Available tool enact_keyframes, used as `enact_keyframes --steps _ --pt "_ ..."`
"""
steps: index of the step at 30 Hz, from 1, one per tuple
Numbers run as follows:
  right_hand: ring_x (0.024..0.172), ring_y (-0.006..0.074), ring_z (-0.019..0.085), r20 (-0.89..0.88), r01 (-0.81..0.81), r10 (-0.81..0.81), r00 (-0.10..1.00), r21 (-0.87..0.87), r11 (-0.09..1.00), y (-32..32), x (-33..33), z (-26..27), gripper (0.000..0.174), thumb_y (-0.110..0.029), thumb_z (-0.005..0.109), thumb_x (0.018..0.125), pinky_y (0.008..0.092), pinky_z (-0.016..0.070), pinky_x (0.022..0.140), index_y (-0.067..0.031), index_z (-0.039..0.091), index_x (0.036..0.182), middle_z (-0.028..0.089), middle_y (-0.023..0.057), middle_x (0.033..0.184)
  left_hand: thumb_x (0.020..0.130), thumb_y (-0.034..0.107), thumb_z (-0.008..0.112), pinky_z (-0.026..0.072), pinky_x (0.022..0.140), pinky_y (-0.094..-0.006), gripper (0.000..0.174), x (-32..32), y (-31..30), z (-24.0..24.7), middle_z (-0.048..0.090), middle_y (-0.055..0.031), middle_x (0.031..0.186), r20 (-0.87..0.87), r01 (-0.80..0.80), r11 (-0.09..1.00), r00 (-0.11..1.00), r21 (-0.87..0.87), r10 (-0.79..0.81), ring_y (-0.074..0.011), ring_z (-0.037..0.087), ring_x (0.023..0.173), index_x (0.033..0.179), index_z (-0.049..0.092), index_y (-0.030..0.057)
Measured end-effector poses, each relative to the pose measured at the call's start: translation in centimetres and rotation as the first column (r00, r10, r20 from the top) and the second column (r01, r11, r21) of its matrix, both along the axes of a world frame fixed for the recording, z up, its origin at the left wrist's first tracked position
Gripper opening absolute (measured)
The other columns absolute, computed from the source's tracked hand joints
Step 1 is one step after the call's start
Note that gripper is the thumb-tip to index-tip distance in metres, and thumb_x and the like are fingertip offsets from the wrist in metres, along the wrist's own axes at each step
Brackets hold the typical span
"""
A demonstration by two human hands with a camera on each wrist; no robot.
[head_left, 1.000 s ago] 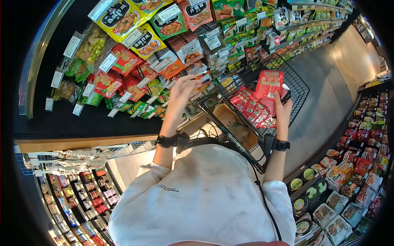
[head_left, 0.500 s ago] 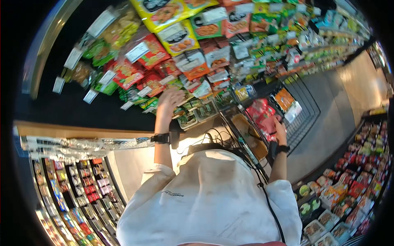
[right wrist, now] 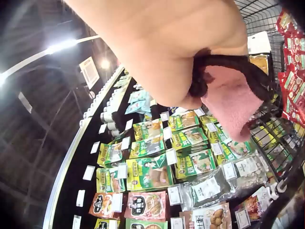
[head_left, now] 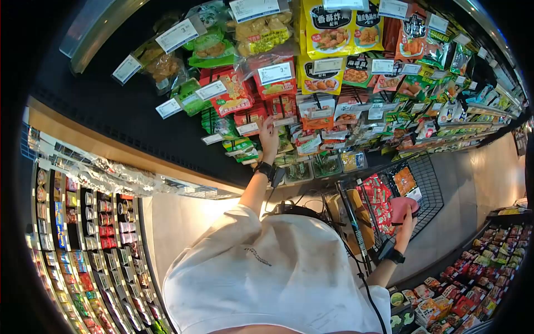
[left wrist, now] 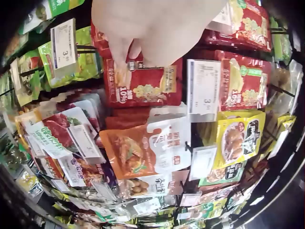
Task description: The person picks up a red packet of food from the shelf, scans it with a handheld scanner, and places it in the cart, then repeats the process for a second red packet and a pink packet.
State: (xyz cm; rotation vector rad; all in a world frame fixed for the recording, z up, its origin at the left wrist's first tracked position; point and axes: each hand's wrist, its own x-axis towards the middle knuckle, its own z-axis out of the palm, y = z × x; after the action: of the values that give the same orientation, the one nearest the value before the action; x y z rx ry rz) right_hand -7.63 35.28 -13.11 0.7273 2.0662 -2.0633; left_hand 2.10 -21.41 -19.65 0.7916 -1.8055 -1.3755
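In the left wrist view, my left hand [head_left: 269, 138] is at a hanging row of red seasoning packets [left wrist: 143, 88]. Its fingers bend at the upper part of the front packet and pinch it there. Over the shopping cart [head_left: 433, 192], my right hand [head_left: 408, 224] grips a soft pink item with black trim [right wrist: 228, 98]. The palm hides part of that pink item, so its kind does not show. Below and left of this hand, several red packets [head_left: 377, 200] lie in the cart, next to a clear tray of orange food [head_left: 404, 182].
Hanging packets with price tags fill the shelf wall, including yellow packets [head_left: 328, 33] above the red ones. A wooden shelf edge [head_left: 133, 153] runs along the left. Packed chilled goods [head_left: 467, 289] line the right side; more shelves [head_left: 89, 239] stand at lower left.
My right hand has lowered a red packet into the cart and let it go, keeping the pink item. My left hand has reached up to the red packets on the shelf. The head view has shifted.
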Motion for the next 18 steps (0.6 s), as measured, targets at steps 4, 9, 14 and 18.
enact_keyframes --steps 4,9,14,18 --pt "0.107 0.0169 0.056 -0.075 -0.010 0.014 0.997 0.052 0.999 -4.6 3.0 7.5 0.058 -0.031 0.070 0.092 0.0312 0.0450 0.093 0.0041 0.048 0.133 0.058 0.0100 0.122 0.095 0.002 0.059 0.0468 0.098 -0.0371 0.060 -1.0 -0.9 -1.9 0.042 -0.0195 0.147 0.082 -0.047 0.998 0.995 -0.034 0.049 -0.0320 0.048 0.129 0.149 0.034 -0.0004" --pt "0.100 0.0144 0.059 -0.257 -0.124 0.144 0.956 0.090 0.988 -3.8 3.6 6.0 0.043 -0.027 0.065 0.096 0.0297 0.0462 0.089 0.0022 0.056 0.126 0.063 0.0058 0.114 0.092 0.015 0.069 0.0469 0.093 -0.0383 0.067 -4.1 -2.6 -3.8 0.047 -0.0242 0.139 -0.087 -0.218 0.974 0.973 -0.061 0.212 -0.0328 0.050 0.125 0.146 0.033 -0.0048" --pt "0.109 0.0174 0.060 -0.244 -0.097 0.142 0.959 0.187 0.977 -3.5 4.0 5.5 0.046 -0.028 0.064 0.097 0.0317 0.0464 0.095 0.0046 0.056 0.129 0.064 0.0094 0.122 0.084 0.033 0.079 0.0467 0.091 -0.0439 0.070 -4.6 -2.8 -0.7 0.058 -0.0237 0.121 0.000 -0.288 0.952 0.957 -0.106 0.290 -0.0321 0.058 0.109 0.133 0.046 -0.0060" --pt "0.109 0.0173 0.060 -0.256 -0.120 0.167 0.952 0.191 0.974 -4.0 4.2 5.8 0.048 -0.030 0.065 0.097 0.0316 0.0468 0.094 0.0048 0.056 0.128 0.064 0.0096 0.121 0.078 0.038 0.083 0.0455 0.080 -0.0447 0.059 -4.8 -2.9 -2.0 0.060 -0.0179 0.104 -0.003 -0.290 0.955 0.957 -0.054 0.291 -0.0318 0.059 0.098 0.109 0.053 -0.0028"
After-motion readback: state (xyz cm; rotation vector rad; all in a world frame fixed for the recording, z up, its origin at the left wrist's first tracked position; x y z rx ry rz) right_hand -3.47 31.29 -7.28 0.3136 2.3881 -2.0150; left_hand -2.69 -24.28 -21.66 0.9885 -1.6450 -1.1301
